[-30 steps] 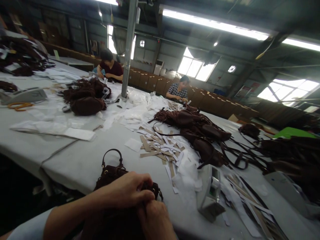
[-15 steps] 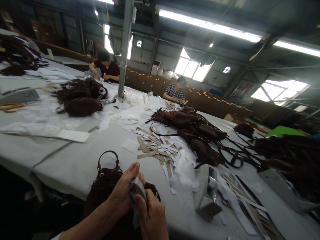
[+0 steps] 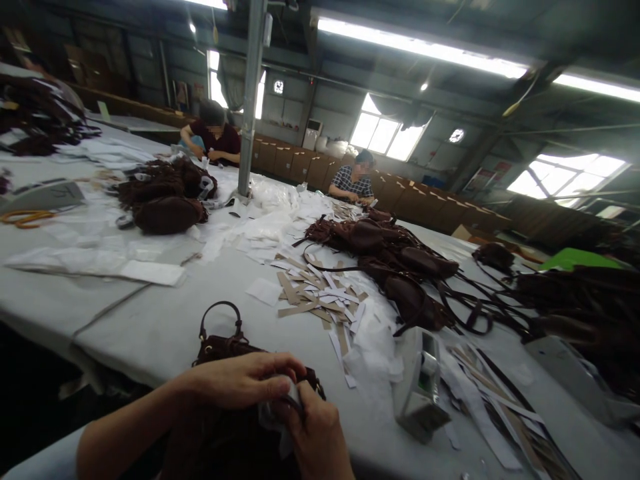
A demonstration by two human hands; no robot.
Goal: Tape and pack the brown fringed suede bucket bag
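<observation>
A dark brown handbag (image 3: 227, 433) lies at the table's near edge, its one curved handle (image 3: 220, 305) standing up at the far left end. Over the bag, my left hand (image 3: 245, 381) bends its fingers round a dark strap with thin whitish wrapping (image 3: 294, 395). My right hand (image 3: 320, 427) grips the same strap from the right, thumb and fingers closed on it. Loose translucent wrapping hangs below the hands. Much of the strap is hidden by the fingers, and the lower bag is in deep shadow.
A grey tape dispenser (image 3: 420, 393) stands to the right, beside long paper strips (image 3: 495, 407). Ahead lie cut card strips (image 3: 320, 297) and brown bags with straps (image 3: 395, 257). More bags (image 3: 167, 200) and orange-handled scissors (image 3: 27, 219) are left. Two co-workers (image 3: 353, 183) sit beyond.
My left hand has turned from upright to lying across the top of the wrapped strap. The strap has dropped lower, closer to the bag; my right hand still grips it.
</observation>
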